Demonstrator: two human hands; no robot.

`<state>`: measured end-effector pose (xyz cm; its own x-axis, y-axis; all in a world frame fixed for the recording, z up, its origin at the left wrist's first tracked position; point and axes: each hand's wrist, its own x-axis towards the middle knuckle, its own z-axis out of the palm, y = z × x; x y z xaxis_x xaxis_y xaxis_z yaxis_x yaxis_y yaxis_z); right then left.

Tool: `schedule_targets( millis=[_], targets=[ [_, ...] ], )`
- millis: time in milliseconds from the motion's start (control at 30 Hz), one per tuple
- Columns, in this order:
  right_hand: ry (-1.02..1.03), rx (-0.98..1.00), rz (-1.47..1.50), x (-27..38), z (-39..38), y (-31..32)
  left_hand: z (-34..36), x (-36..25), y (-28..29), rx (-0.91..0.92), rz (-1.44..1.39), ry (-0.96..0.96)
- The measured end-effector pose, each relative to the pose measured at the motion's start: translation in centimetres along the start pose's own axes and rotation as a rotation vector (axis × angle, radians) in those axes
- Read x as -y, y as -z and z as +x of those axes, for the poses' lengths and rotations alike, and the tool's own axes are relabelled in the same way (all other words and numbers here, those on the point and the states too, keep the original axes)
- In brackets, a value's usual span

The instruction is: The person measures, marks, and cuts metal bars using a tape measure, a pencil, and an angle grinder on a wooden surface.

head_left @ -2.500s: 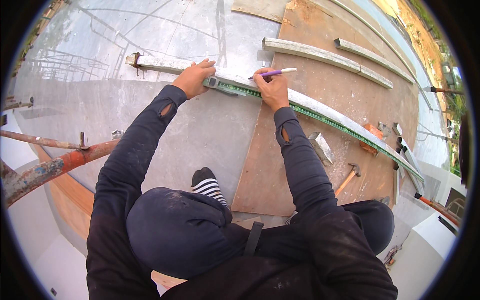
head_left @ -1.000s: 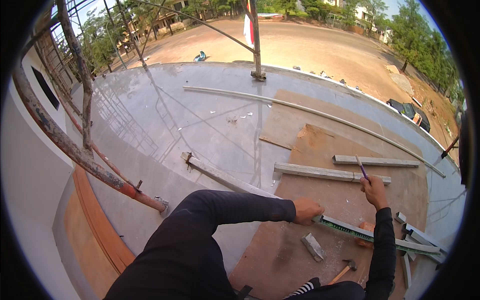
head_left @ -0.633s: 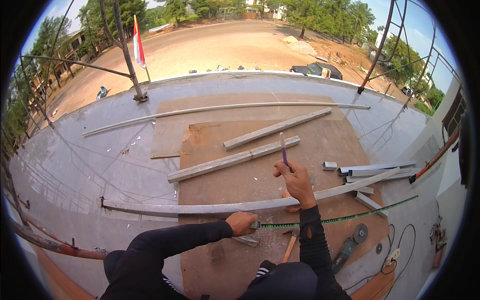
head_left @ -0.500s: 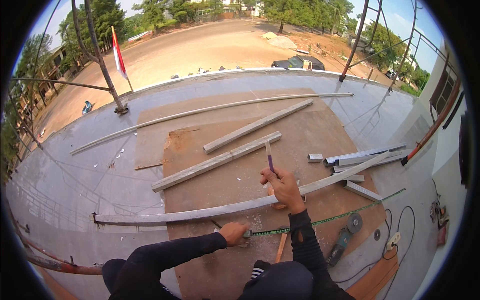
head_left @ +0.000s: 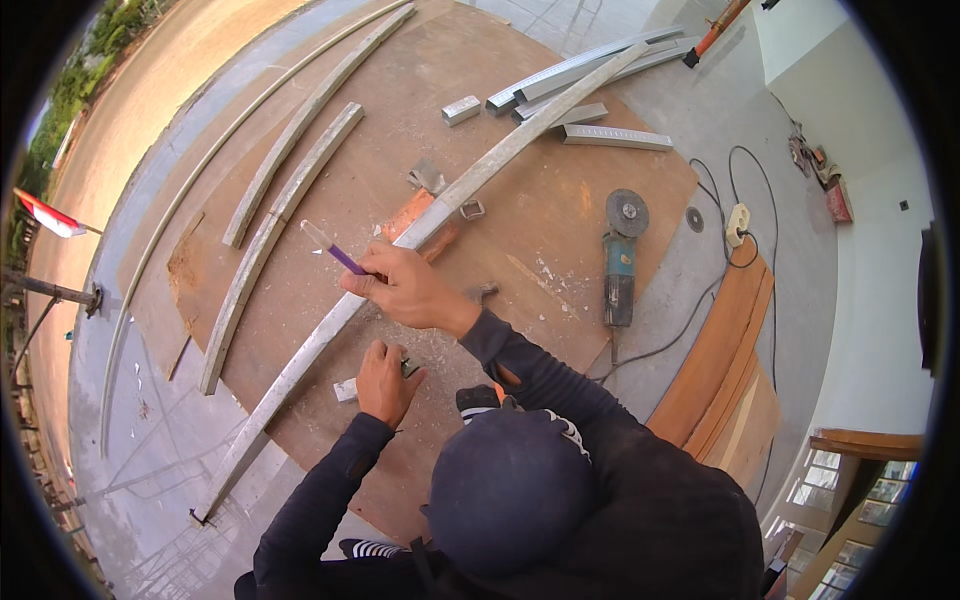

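Note:
My right hand (head_left: 405,285) holds a purple pen (head_left: 343,258) with a pale end, its fingers closed around it just above the long whitish metal bar (head_left: 520,140), which runs diagonally across the brown board (head_left: 545,200). My left hand (head_left: 390,380) is closed around a small tape measure (head_left: 408,368) below the bar; most of its case is hidden by the fingers and no long green blade shows. A small whitish offcut (head_left: 345,390) lies beside that hand. An orange block (head_left: 405,213) sits under the bar, and a hammer head (head_left: 485,293) shows beside my right wrist.
An angle grinder (head_left: 620,265) with a cable lies at right, near a power strip (head_left: 738,222) and wooden planks (head_left: 710,360). Metal offcuts (head_left: 615,138) are piled at top. Two more bars (head_left: 280,225) and a long pale pipe (head_left: 160,225) lie left. A scaffold post (head_left: 60,293) stands at the edge.
The view has turned right and down toward the board. The green tape blade stretched along the bar is no longer seen. My right hand, with the pen, has lowered toward the bar.

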<state>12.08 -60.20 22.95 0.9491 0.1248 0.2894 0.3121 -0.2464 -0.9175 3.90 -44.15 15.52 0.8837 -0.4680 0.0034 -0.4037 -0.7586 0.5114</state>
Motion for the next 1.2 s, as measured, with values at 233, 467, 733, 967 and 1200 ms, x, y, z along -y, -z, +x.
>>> schedule_targets(
  millis=[233, 467, 733, 967, 1200],
  targets=[
    [-0.236, 0.155, -0.017, -0.8, -2.4, 0.4, -1.4, 1.1, -0.1, 0.360, -0.103, -0.098],
    [-0.444, 0.577, -0.645, -5.9, -6.9, -2.2, -3.9, 2.6, -2.9, 0.413, -0.028, -0.130],
    [0.125, 0.170, -0.680, -6.0, -4.4, -5.9, -1.8, 6.1, 4.1, 0.183, 0.020, -0.123],
    [0.284, 0.468, -0.978, -10.4, 1.2, -5.0, 0.0, 11.7, 11.4, 0.405, 0.172, 0.029],
    [0.415, 0.620, -0.851, -5.3, 4.9, -3.6, -7.0, 15.3, 13.2, 0.774, 0.240, 0.185]
  ],
)
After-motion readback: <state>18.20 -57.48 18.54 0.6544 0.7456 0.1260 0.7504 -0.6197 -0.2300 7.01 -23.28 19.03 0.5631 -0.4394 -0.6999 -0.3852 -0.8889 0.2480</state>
